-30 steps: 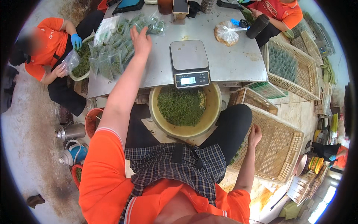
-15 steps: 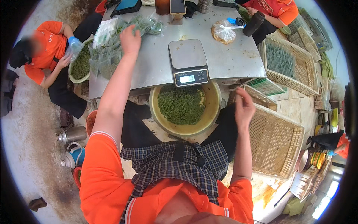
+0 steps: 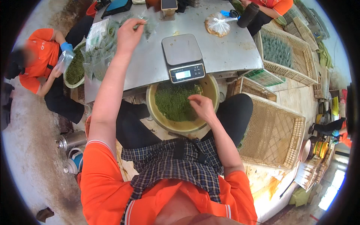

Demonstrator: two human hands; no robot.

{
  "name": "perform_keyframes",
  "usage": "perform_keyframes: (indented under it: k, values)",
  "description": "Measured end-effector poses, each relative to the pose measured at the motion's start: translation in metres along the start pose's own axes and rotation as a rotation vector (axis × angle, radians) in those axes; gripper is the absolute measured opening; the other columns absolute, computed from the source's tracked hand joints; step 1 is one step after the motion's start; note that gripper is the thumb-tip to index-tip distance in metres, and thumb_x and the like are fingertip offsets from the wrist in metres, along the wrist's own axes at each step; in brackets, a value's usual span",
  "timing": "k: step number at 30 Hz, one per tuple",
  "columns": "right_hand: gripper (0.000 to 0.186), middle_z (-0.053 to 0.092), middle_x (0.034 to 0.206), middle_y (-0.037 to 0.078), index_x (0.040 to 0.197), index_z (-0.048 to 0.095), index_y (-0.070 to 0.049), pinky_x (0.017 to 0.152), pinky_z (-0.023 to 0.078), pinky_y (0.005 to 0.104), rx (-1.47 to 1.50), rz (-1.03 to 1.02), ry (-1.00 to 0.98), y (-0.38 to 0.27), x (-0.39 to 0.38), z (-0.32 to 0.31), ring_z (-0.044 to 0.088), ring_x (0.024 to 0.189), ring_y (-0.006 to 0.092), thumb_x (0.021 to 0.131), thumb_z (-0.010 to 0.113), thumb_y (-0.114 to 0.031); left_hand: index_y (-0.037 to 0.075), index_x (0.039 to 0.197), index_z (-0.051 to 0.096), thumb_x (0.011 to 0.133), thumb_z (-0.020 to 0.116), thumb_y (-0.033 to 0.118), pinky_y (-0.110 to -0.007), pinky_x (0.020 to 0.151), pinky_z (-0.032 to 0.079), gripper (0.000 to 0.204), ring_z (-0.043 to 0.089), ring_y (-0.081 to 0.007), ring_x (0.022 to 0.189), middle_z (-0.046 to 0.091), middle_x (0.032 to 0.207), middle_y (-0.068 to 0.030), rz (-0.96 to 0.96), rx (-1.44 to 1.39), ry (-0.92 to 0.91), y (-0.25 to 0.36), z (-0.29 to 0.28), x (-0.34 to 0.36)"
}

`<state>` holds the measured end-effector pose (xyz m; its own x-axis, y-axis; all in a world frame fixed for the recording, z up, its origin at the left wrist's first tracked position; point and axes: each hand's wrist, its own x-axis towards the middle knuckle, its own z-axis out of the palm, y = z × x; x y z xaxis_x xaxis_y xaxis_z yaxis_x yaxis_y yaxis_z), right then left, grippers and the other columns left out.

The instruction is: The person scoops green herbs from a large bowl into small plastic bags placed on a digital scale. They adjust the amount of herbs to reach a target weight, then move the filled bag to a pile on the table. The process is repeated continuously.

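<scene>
Over the pile of clear plastic bags (image 3: 98, 62) with green contents, at the table's far left, is my left hand (image 3: 129, 35). Its fingertips are pinched together at the edge of a clear plastic bag (image 3: 150, 24). My right hand (image 3: 203, 107) hangs above the wide yellowish basin (image 3: 154, 117), thumb and fingers drawn together. What its fingertips hold, if anything, is too small to make out. Small green berries (image 3: 174, 101) lie heaped in the basin between my knees. A digital scale (image 3: 182, 50) with a bare metal plate stands at the table's front edge, display lit.
The metal table (image 3: 146, 69) also carries a tied bag of brownish stuff (image 3: 217, 25), a dark bottle (image 3: 248, 15) and a phone (image 3: 168, 5). Plastic crates (image 3: 272, 131) stand at right. A co-worker (image 3: 41, 56) sits left beside a green-filled tub (image 3: 75, 71); another (image 3: 275, 7) sits far right.
My right hand has swung left from beside the basin to above the berries. My left hand has moved farther over the bags, its fingertips now at one bag's edge. The view has shifted slightly.
</scene>
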<state>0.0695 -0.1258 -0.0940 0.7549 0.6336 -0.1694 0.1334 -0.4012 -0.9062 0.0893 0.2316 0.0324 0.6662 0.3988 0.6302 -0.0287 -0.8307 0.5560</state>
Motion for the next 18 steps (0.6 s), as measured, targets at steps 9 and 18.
perform_keyframes:
  k: [9,18]
  values:
    - [0.025,0.068,0.094,0.018,0.102,0.067,-0.001,0.078,0.053,0.0383,-0.476,0.073,-0.427,0.063,0.015,0.053,0.067,0.089,0.0324,0.080,0.061,-0.012,0.011,0.108,0.066,0.076,0.059,-0.002,-0.036,0.091,0.047,0.036,0.057,-0.0284,0.106,0.059,0.114,-0.0090,0.328,-0.077,-0.353,0.063,0.057,-0.088]
    - [0.032,0.066,0.102,0.020,0.100,0.065,0.000,0.082,0.053,0.0421,-0.797,0.248,-0.475,0.145,0.017,0.152,0.065,0.094,0.0342,0.085,0.058,-0.027,0.007,0.104,0.066,0.080,0.058,-0.004,-0.030,0.083,0.050,0.028,0.060,-0.0207,0.102,0.060,0.114,-0.0105,-0.291,-0.396,-0.074,0.059,0.028,-0.163]
